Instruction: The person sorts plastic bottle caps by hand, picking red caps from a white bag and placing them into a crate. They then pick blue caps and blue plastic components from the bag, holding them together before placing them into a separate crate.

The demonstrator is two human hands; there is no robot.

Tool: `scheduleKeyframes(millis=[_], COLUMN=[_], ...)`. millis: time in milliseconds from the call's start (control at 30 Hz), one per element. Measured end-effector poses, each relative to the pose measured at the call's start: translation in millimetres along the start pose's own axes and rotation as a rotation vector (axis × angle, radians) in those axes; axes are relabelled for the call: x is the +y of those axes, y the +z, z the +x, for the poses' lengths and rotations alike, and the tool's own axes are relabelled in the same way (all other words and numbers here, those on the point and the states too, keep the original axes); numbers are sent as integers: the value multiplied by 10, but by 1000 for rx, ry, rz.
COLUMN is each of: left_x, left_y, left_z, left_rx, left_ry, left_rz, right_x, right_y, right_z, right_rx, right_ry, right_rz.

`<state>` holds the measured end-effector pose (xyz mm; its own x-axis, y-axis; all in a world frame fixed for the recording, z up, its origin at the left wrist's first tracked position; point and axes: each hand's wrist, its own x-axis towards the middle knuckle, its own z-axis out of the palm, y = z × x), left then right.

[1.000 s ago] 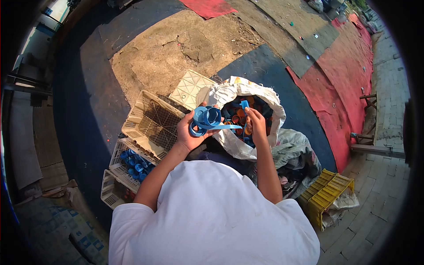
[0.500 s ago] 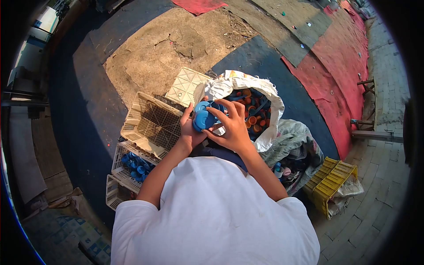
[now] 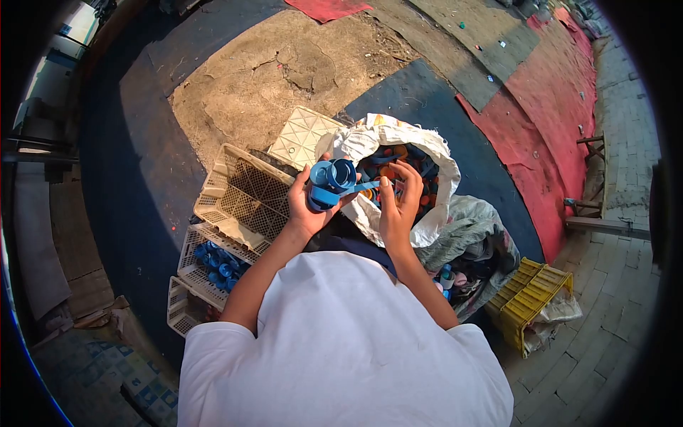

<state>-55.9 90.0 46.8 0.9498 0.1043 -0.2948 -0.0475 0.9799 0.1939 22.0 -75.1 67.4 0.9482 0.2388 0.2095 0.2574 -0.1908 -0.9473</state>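
Blue round plastic caps (image 3: 324, 173) rest in my left hand (image 3: 304, 206), whose fingers curl around them. A flat blue strap (image 3: 361, 187) runs from the caps towards the right. My right hand (image 3: 400, 206) pinches the end of this strap between thumb and fingers. Just beyond my right hand, a white woven sack (image 3: 446, 167) stands open with orange, blue and red plastic pieces (image 3: 398, 153) inside.
Left of me are an empty cream crate (image 3: 249, 192) and a lower crate holding blue pieces (image 3: 222, 265). A grey-green sack (image 3: 466, 220) and a yellow crate (image 3: 530, 288) stand at right. An upturned cream crate (image 3: 302, 139) lies ahead.
My right hand has moved right, away from the caps, and now holds the strap's end. The caps in my left hand have opened out, showing a hollow round piece.
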Motion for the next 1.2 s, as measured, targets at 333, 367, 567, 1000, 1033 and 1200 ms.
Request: scheduleKeyframes(millis=[333,367,567,1000,1033,1200], left_x=[-65,-91,-203,-298,-314,-346], left_y=[151,155,452,546,559,338], left_z=[101,105,34,-234,-286,-479], left_rx=[78,89,-13,86,116,183], left_ry=[14,35,183,315,349,431], left_rz=[104,93,281,84,84,38], right_x=[51,135,-228,-501,-462,-275], right_y=[451,523,491,488,502,687], right_z=[12,-2,-67,-138,-193,-395], right_rx=[-128,-125,-51,-132,-130,-163], right_ry=[44,95,251,227,234,274], right_rz=[178,281,611,820,794,761])
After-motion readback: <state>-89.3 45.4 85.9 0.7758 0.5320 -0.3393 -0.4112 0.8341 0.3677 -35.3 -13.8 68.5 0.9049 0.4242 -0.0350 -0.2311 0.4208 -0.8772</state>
